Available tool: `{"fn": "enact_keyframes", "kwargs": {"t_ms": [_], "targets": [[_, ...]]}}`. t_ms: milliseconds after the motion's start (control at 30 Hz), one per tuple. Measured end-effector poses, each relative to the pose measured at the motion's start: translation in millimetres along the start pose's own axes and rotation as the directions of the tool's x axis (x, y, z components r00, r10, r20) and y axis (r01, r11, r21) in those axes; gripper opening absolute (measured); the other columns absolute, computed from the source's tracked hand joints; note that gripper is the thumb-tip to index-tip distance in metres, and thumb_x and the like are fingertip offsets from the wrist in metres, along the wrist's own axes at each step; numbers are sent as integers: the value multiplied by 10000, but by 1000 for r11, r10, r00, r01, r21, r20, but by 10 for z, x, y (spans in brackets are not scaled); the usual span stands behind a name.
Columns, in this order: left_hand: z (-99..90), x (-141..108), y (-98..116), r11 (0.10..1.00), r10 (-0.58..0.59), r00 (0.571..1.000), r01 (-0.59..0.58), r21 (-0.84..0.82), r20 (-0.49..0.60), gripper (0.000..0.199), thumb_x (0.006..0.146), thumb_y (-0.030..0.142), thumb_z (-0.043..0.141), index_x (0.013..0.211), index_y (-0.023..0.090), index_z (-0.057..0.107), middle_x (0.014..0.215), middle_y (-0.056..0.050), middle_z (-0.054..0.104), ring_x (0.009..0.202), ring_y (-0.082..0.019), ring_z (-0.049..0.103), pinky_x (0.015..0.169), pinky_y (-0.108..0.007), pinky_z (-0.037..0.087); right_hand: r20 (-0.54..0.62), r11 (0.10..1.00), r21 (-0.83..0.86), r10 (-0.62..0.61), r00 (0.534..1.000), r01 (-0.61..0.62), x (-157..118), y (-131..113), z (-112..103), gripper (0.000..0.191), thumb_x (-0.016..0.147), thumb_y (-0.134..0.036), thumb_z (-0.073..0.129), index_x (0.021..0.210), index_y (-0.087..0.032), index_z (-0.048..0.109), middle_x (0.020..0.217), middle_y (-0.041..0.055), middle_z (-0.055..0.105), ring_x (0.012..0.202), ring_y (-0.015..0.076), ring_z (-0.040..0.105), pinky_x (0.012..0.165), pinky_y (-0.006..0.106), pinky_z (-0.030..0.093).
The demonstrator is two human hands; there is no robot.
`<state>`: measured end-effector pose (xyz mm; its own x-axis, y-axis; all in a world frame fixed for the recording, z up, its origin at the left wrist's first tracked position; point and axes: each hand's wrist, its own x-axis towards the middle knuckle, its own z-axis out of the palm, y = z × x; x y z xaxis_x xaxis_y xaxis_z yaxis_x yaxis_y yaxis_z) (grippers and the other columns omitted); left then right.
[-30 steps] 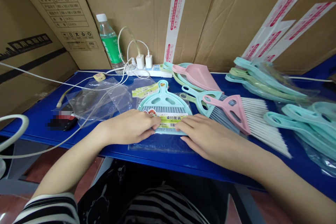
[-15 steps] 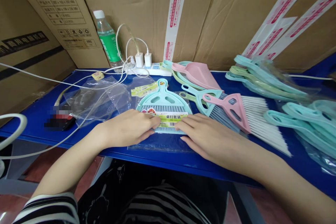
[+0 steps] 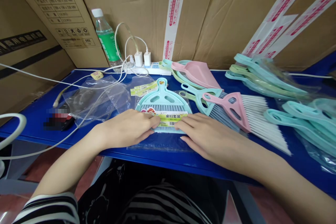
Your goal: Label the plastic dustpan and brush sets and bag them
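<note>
So, mint-green dustpan (image 3: pixel 163 98) lying flat, gray bristles (image 3: pixel 161 108), yellow label (image 3: pixel 169 118) across.

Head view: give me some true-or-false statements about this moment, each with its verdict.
1. The left hand and right hand both rest on a mint-green plastic dustpan-and-brush set, at either end of its yellow paper label. True.
2. The right hand grips a pink plastic hand brush with white bristles. False: the brush lies unheld on the blue table.
3. A clear plastic bag lies under the set. True.
4. A plastic water bottle with a green label lies on its side. False: it stands upright in front of brown cardboard boxes.
</note>
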<state>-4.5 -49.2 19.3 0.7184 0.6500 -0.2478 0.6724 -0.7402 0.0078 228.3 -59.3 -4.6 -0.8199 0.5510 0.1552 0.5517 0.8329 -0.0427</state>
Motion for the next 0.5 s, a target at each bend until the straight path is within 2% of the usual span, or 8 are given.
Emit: {"fn": "enact_keyframes", "kwargs": {"t_ms": [500], "targets": [[18, -12, -2, 1000, 4, 1000, -3, 19, -15, 51, 943, 191, 476, 901, 190, 504, 820, -15, 652, 611, -156, 599, 521, -274, 352, -11, 1000, -6, -3, 1000, 3, 2, 14, 21, 158, 877, -91, 527, 981, -162, 623, 983, 87, 713, 867, 231, 662, 772, 379, 529]]}}
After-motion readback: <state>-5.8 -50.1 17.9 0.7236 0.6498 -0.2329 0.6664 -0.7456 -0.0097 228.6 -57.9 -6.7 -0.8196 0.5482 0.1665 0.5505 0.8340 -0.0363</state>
